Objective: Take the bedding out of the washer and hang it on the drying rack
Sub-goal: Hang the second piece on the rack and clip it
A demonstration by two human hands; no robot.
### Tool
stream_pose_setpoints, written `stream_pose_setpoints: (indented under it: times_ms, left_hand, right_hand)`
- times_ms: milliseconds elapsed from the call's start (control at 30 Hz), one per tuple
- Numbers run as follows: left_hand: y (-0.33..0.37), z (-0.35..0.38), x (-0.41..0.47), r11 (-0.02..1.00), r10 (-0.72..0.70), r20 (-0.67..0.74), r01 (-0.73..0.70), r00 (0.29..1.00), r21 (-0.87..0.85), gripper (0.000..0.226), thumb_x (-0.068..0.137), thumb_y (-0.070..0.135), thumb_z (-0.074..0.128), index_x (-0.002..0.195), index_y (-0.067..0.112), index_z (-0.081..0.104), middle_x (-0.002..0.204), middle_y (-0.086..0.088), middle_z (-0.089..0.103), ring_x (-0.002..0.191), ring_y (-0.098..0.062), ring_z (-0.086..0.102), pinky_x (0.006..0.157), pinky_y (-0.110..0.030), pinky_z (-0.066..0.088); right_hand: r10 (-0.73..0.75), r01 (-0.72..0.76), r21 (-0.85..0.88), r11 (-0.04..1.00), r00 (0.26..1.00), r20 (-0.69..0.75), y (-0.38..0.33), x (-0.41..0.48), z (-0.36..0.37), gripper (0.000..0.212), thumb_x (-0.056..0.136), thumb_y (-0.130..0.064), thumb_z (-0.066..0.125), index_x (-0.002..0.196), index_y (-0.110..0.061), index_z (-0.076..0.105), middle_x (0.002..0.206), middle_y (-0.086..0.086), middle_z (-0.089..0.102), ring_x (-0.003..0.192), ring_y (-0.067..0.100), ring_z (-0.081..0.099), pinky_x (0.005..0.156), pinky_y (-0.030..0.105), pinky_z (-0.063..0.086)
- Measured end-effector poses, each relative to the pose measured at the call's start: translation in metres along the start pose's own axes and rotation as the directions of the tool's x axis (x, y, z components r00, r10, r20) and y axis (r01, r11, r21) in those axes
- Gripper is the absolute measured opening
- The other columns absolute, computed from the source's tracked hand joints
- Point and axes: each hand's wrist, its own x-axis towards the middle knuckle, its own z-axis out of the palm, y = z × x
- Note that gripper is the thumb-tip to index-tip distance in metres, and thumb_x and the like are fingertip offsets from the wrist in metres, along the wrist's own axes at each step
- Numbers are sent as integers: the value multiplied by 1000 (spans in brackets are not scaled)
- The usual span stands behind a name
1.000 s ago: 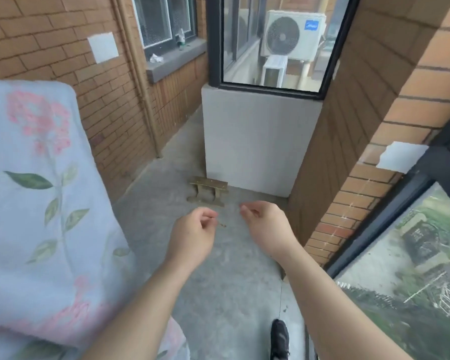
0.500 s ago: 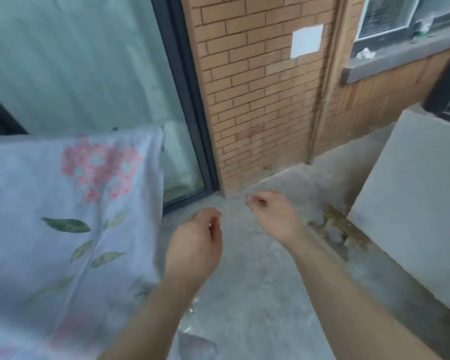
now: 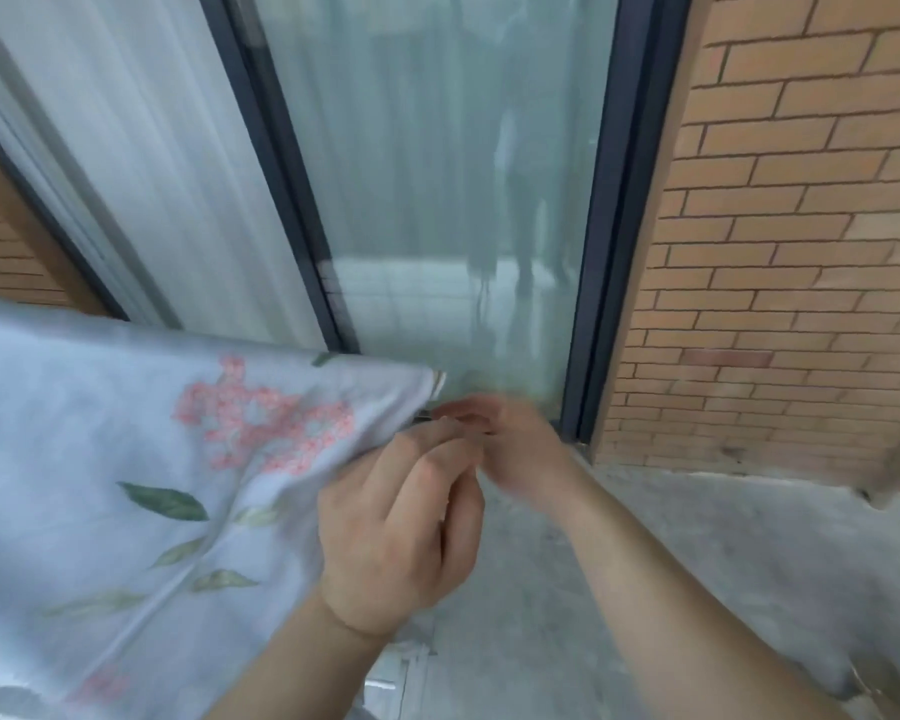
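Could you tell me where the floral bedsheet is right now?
The floral bedsheet hangs across the lower left of the head view, before the glass door, its right edge pinched by the left hand, the blurred right hand just beyond.

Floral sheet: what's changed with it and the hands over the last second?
Both hands, empty before, came over to the right edge of the floral sheet. The left hand now pinches that edge; the right hand is beside it, too blurred to judge. The view swung left toward the glass door. The sheet stays draped.
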Motion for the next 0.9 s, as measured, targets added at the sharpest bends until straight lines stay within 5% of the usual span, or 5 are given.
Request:
stream_pose_setpoints:
  times_ms: [100,200,567,800,900]
  left_hand:
    - [-5,7,8,987,-17,-64,27,998,159,20,82,-1,62,95,14,59,91,-5,68,73,-15,55,62,-19,44]
    - [-6,17,9,917,-50,-150,105,987,386,25,79,-2,70,91,12,54,88,-8,60,68,-19,51,51,-28,44]
    - [49,31,27,260,-472,-502,658,725,707,24,85,16,74,100,15,55,97,2,56,71,-8,48,57,-26,35]
    - [75,12,36,246,-545,-522,721,656,648,8,90,11,71,93,16,65,100,13,56,77,-16,60,67,-35,55]
    - [88,7,45,269,-594,-538,778,598,567,23,93,8,67,90,29,56,94,23,54,82,-1,62,71,-17,52]
  right_hand:
    - [-89,86,28,996,987,131,-4,26,-3,9,95,-25,69,97,-29,76,89,-20,75,91,-6,70,77,12,48]
    - [-166,138,117,983,948,272,-9,47,0,13,96,-20,66,99,-28,76,100,-10,77,97,0,71,81,20,56]
    - [-379,271,266,925,675,632,-28,57,-21,21,94,-9,67,113,-14,73,108,-3,75,101,3,69,89,14,53]
    - [-383,208,325,923,604,699,-38,35,-14,33,86,-10,77,117,-16,68,109,0,73,103,10,70,99,33,55]
    - [-387,320,242,916,547,742,-49,24,-13,50,82,-26,82,127,-28,60,111,-13,67,109,9,66,101,35,53]
